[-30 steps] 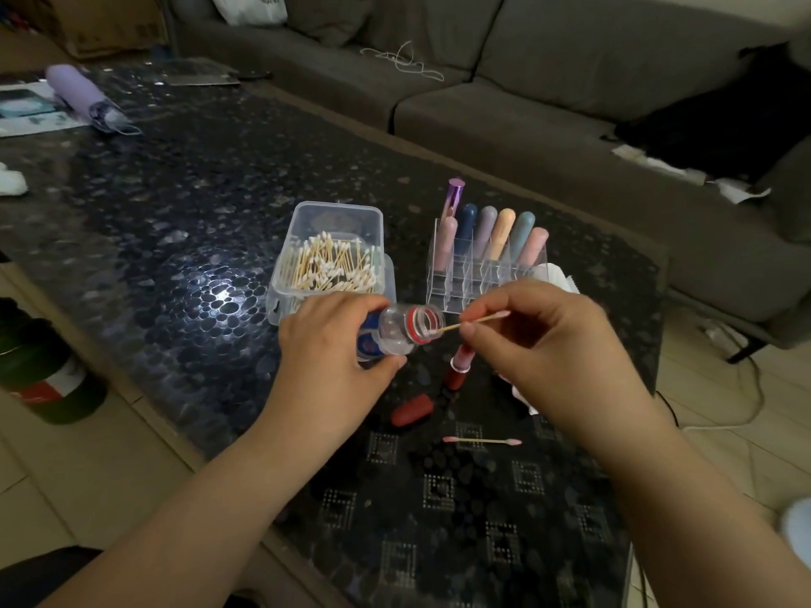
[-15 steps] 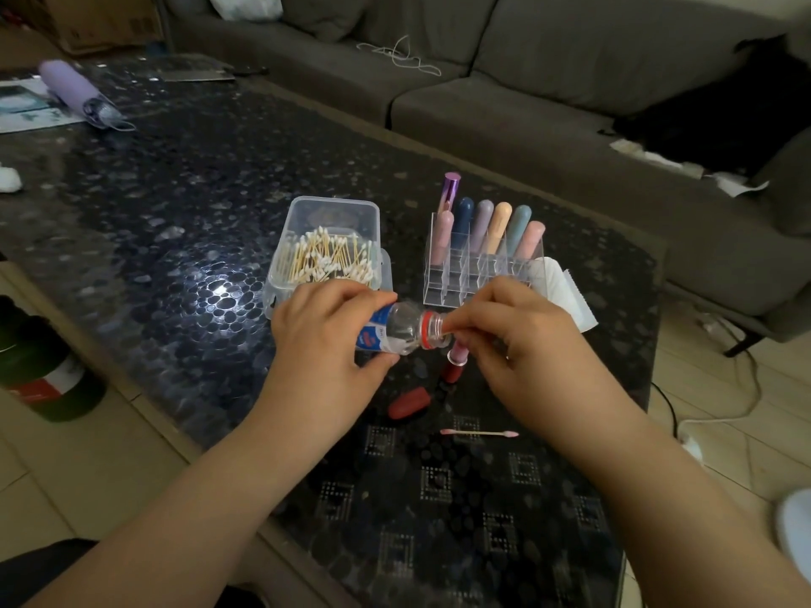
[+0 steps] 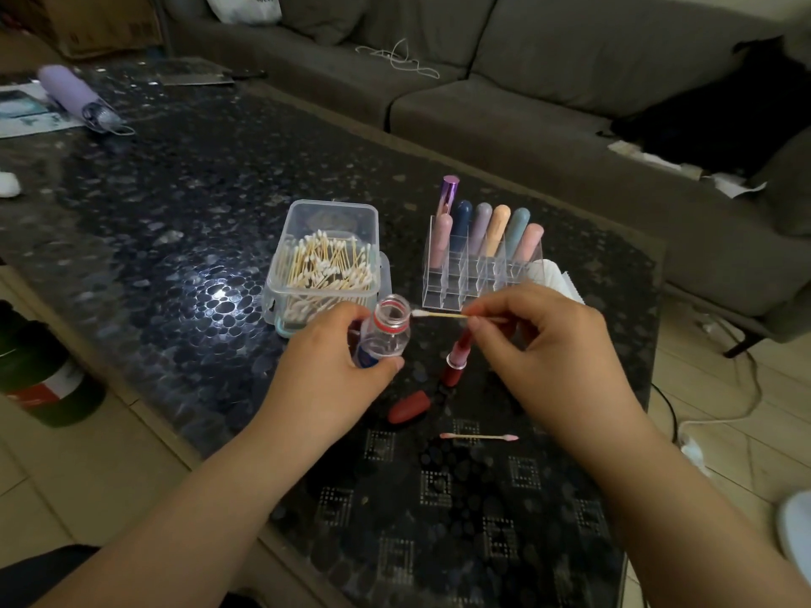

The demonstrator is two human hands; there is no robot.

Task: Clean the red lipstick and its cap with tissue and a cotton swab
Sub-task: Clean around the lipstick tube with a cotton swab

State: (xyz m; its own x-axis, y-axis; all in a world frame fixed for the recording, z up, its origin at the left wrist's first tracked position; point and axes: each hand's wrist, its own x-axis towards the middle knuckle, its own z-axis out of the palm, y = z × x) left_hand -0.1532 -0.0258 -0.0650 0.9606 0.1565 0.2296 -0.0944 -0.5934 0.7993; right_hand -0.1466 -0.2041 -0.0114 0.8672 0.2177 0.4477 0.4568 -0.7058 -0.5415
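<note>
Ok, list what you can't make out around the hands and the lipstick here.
- Head view: bottle label, mostly covered by the left hand.
- Whether the bottle holds liquid: clear plastic, dim light.
- Lipstick tip: hidden behind the right hand.
- Whether the swab tip is wet: too small.
- Tissue: partly behind the organizer.

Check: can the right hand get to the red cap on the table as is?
Probably not yet. The path to the red cap looks free, just below the left hand, but the right hand is pinching a cotton swab, so it would need to free up first.
</note>
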